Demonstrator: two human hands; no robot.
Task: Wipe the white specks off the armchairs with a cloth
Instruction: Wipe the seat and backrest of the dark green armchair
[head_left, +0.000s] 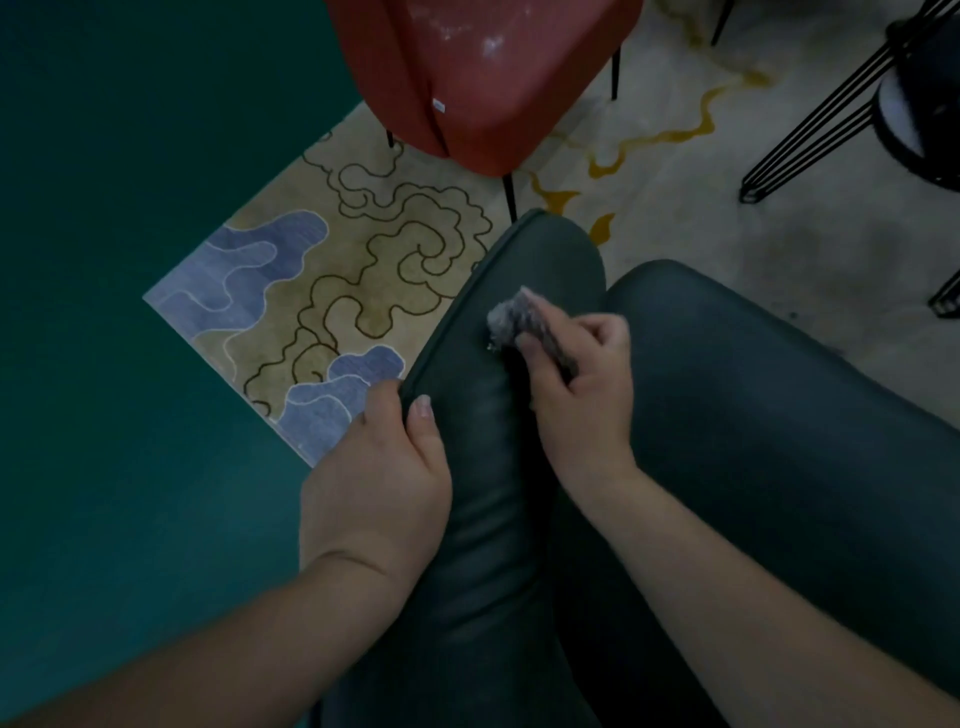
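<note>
A dark green leather armchair (727, 441) fills the lower right of the head view. My left hand (379, 478) grips the piped outer edge of its armrest, thumb on top. My right hand (582, 384) is shut on a bunched grey cloth (506, 322) and presses it on the armrest's upper surface, just right of the piping. A few white specks sit by the cloth's lower edge. A red armchair (483, 78) stands at the top centre, with white specks scattered over its seat.
A patterned rug (332, 270) with blue patches and brown swirls lies under both chairs. Dark teal floor (104, 312) spreads to the left. A black wire-legged stand (857, 104) holding a dark round object is at the top right.
</note>
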